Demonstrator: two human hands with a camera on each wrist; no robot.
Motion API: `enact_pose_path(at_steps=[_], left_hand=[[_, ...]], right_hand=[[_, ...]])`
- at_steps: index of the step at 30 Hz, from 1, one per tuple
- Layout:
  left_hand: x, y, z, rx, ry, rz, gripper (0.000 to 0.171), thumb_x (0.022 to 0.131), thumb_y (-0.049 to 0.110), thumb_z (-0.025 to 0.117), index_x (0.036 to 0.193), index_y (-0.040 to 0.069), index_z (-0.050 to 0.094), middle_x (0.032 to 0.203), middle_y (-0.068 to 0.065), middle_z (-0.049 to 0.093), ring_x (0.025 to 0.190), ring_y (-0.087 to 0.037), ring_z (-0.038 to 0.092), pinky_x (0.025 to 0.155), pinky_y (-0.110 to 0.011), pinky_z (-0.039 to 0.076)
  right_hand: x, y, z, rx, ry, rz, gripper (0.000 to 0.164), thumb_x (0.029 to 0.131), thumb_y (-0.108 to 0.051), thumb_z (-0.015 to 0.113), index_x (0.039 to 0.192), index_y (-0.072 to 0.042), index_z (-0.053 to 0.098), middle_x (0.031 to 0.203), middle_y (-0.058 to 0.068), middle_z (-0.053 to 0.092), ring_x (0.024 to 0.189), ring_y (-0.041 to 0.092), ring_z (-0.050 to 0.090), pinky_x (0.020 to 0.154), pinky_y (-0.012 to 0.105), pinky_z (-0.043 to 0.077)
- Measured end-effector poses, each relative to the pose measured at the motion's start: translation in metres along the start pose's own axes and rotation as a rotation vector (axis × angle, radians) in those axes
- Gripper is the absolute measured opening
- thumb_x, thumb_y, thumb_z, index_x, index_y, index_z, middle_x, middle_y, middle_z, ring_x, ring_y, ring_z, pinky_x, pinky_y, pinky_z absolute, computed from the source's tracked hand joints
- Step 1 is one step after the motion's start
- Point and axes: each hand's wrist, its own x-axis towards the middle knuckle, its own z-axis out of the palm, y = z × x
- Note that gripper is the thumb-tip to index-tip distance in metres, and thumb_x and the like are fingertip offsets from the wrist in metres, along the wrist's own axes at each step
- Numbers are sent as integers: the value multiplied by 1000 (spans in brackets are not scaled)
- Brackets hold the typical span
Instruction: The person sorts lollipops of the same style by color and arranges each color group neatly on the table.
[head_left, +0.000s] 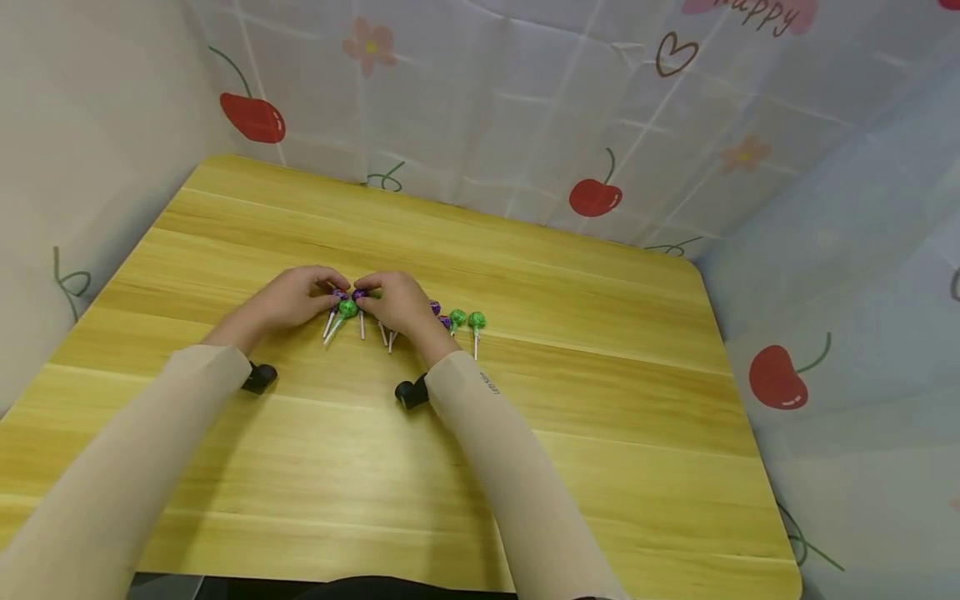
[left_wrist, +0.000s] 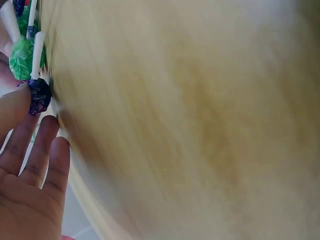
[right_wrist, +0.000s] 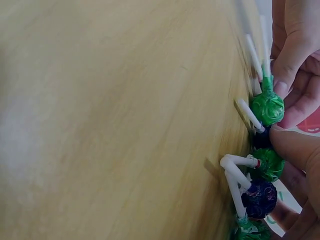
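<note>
Lollipops in green and purple wrappers lie in a loose row on the table, white sticks toward the person. At the row's left end my left hand (head_left: 294,297) pinches a purple lollipop (left_wrist: 40,97) between thumb and fingers. A green lollipop (head_left: 348,308) lies against that one, its stick slanting down-left. Just right of it, my right hand (head_left: 401,302) pinches another purple lollipop (head_left: 360,294) by its head. Under the right hand sit a green lollipop (right_wrist: 268,165) and a purple lollipop (right_wrist: 260,198), partly hidden in the head view. The two hands' fingertips nearly meet.
Right of the right wrist lie more lollipops, among them a green lollipop (head_left: 476,320) at the row's end. The wooden table (head_left: 600,400) stands against a printed curtain (head_left: 487,108) at the back. Black wrist cameras hang beneath both sleeves.
</note>
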Motion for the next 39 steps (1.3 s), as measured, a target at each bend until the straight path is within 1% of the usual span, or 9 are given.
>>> enact_pose_path(at_steps=[7, 12, 18, 22, 25, 28, 32, 36, 39], left_hand=[[3, 2, 0, 1, 4, -4, 25, 101, 8, 55, 124, 4, 61, 126, -22, 63, 121, -41, 58, 103, -58, 46], [3, 4, 0, 29, -1, 4, 26, 100, 10, 55, 125, 3, 60, 125, -22, 64, 119, -39, 59, 100, -56, 47], [4, 6, 2, 35, 8, 19, 26, 95, 9, 62, 120, 2, 62, 117, -20, 67, 109, -34, 62, 93, -51, 49], [5, 6, 3, 42, 31, 18, 21, 95, 9, 63, 116, 4, 64, 115, -19, 68, 107, -32, 63, 93, -50, 49], [6, 7, 2, 55, 31, 16, 18, 97, 8, 60, 114, 4, 63, 114, -18, 68, 108, -32, 62, 94, -51, 48], [6, 10, -4, 57, 24, 23, 20, 98, 6, 58, 118, 3, 59, 118, -20, 66, 112, -35, 61, 97, -53, 48], [8, 10, -19, 75, 9, 24, 32, 100, 4, 54, 131, 4, 50, 126, -24, 61, 119, -40, 58, 99, -57, 47], [9, 2, -36, 84, -4, 6, 41, 100, 3, 53, 139, 5, 42, 129, -26, 58, 121, -41, 56, 99, -59, 46], [10, -8, -45, 45, 1, 3, 43, 99, 1, 55, 139, 3, 41, 129, -27, 57, 122, -42, 55, 102, -59, 44]], right_hand=[[0, -2, -2, 10, 17, -25, 35, 97, -29, 65, 132, -24, 65, 132, -8, 66, 129, 13, 56, 110, 31, 45], [0, -3, -2, -8, 17, -19, 36, 97, -29, 65, 133, -25, 64, 133, -7, 65, 129, 13, 57, 108, 31, 46], [2, -4, -3, -20, 10, -6, 35, 97, -29, 65, 132, -26, 66, 131, -8, 67, 127, 13, 57, 107, 30, 46], [2, -4, -4, -21, 12, -4, 34, 97, -29, 65, 131, -26, 66, 130, -7, 67, 126, 13, 58, 106, 30, 47], [1, -4, -4, -18, 15, -10, 34, 97, -29, 65, 131, -25, 66, 129, -7, 68, 125, 13, 59, 105, 30, 48], [1, -4, -4, -24, 21, -11, 34, 97, -30, 65, 131, -26, 66, 127, -7, 68, 125, 13, 59, 105, 31, 48], [1, -3, -4, -34, 27, -11, 33, 97, -31, 65, 129, -26, 67, 126, -8, 69, 123, 13, 59, 104, 31, 48], [0, -3, -3, -33, 19, -15, 31, 97, -30, 65, 128, -25, 68, 125, -8, 69, 121, 12, 60, 103, 29, 49], [-1, -3, -1, -38, 14, -16, 32, 97, -31, 65, 129, -26, 67, 126, -8, 69, 123, 12, 60, 104, 29, 48]])
